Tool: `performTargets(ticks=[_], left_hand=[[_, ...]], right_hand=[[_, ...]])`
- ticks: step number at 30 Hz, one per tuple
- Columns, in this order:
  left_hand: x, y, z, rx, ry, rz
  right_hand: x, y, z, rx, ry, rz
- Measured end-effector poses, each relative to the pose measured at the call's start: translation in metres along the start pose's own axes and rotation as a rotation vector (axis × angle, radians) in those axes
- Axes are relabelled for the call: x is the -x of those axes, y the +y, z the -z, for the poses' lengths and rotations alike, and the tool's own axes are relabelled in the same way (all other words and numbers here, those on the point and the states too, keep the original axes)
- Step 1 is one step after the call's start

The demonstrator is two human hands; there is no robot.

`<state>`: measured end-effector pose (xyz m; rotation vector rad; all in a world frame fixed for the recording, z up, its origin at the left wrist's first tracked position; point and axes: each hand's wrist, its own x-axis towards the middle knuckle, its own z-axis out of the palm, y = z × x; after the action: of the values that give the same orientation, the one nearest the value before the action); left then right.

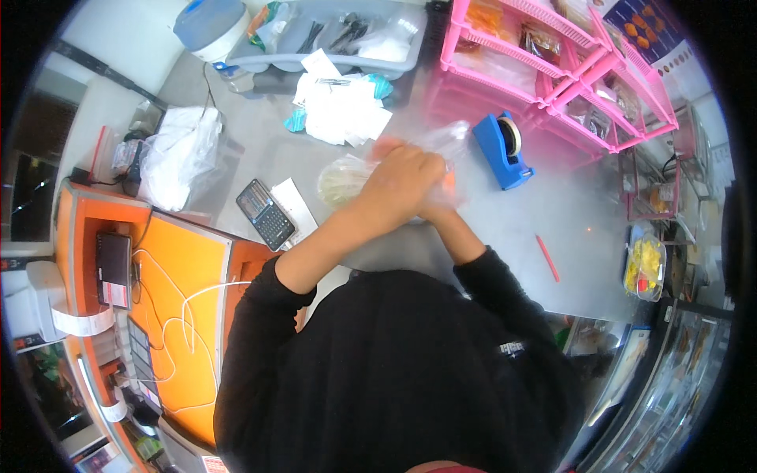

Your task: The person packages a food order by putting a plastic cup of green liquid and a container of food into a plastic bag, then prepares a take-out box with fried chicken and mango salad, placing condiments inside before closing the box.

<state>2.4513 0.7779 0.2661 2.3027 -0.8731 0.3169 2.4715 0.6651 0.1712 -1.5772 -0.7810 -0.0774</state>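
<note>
A clear plastic bag (pixel 341 183) with something pale green in it rests on the metal counter, in front of my body. My left hand (pixel 406 175) is closed around the bag's gathered upper part. Loose, see-through film (pixel 451 143) sticks out past the knuckles on the far right side. My right hand (pixel 435 206) meets the left at the bag, mostly covered by it, and its fingers are hidden. An orange-red patch shows through the film beside the hands, too blurred to name.
Right of the hands stands a blue tape dispenser (pixel 501 154), below pink stacked baskets (pixel 544 75). A red pen (pixel 547 258) lies nearer. To the left are a black calculator (pixel 266 214) and a white bag (pixel 180 154). Paper slips (pixel 339 106) lie before a grey tray (pixel 284 59).
</note>
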Motion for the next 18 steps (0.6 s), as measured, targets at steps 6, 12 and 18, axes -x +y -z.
performTargets(ticks=[6,12,18], left_hand=[[0.029,-0.03,0.016,0.242,0.41,0.184],[0.04,-0.076,-0.016,0.416,-0.39,0.237],[0.01,-0.062,-0.01,0.209,-0.665,0.245]], right_hand=[[-0.01,-0.014,0.007,-0.596,-0.089,-0.552],[-0.062,-0.068,0.008,0.602,-0.559,0.379],[-0.055,0.008,0.073,0.003,-0.397,-0.123]])
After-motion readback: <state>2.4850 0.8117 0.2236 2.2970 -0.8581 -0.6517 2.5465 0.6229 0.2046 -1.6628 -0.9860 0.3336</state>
